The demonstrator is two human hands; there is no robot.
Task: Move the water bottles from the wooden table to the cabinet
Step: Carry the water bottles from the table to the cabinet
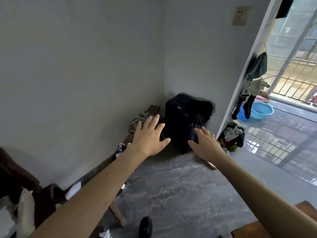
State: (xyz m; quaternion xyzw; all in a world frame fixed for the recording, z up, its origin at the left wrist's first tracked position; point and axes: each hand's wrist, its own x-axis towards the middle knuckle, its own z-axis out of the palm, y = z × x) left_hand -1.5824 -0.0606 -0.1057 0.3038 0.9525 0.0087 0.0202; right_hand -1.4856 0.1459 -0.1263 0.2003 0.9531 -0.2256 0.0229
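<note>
No water bottle and no cabinet show in the head view. My left hand (150, 136) is stretched out in front of me with its fingers spread and holds nothing. My right hand (205, 142) reaches forward beside it, fingers straight and also empty. Both hands hover in the air in front of a dark suitcase (181, 121) that stands in the room's corner. A corner of a wooden surface (307, 210) shows at the bottom right edge.
A long wooden bench (109, 162) with clothes on it runs along the left wall. A dark chair (20, 182) stands at the lower left. The balcony doorway at right has hanging clothes (252, 86), a blue basin (261, 109) and a bag of rubbish (234, 136). Grey floor lies ahead.
</note>
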